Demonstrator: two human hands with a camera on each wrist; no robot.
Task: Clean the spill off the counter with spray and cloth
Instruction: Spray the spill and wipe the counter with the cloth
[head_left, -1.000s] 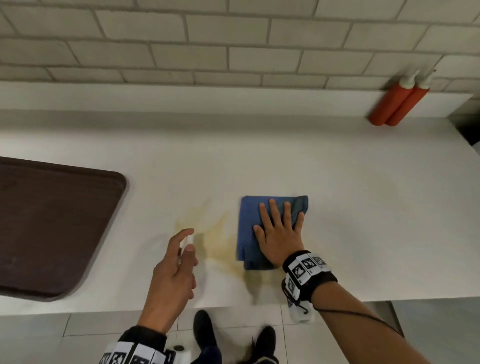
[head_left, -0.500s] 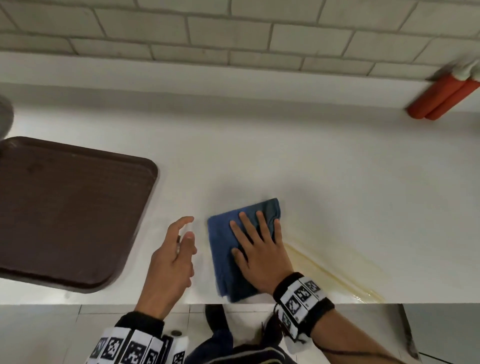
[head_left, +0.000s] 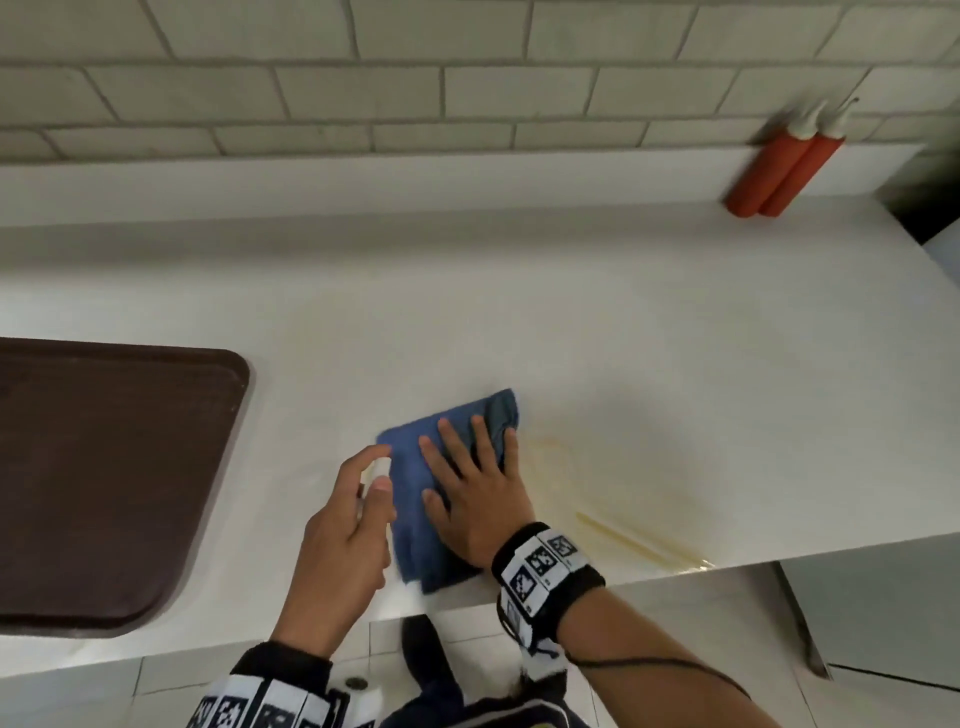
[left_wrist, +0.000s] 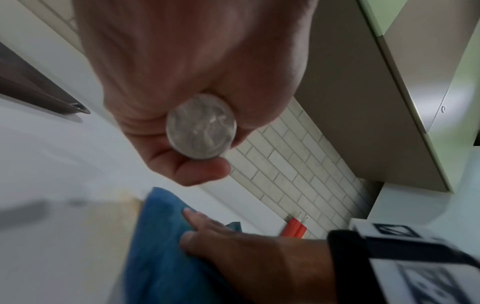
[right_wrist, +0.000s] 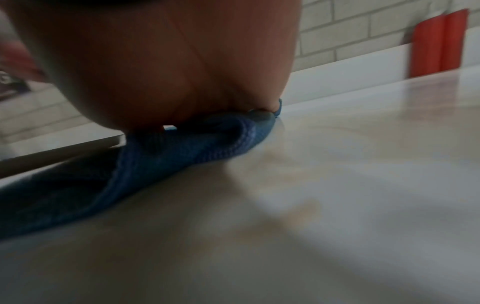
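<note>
- Head view: a folded blue microfibre cloth (head_left: 447, 483) is pressed flat on the white counter (head_left: 623, 338) near its front edge by the right hand (head_left: 475, 499), whose fingers are straight and spread over the fabric. A small spray bottle with a white nozzle (head_left: 378, 470) is gripped in the curled fingers of the left hand (head_left: 343, 540), just left of the cloth. A pale yellow spill (head_left: 613, 514) is smeared in streaks to the right of the cloth, reaching the counter edge. A dark brown tray (head_left: 104, 483) lies at the left; two red squeeze bottles (head_left: 779, 171) stand against the back ledge.
- Left wrist view: the round clear base of the spray bottle (left_wrist: 201, 129) is seen enclosed by the curled fingers; the cloth appears below, with yellowish residue at its left edge.
- Right wrist view: the palm is laid on the cloth, whose hemmed, ribbed edge (right_wrist: 228, 148) is bunched into a fold; faint yellow staining is visible beside it.
</note>
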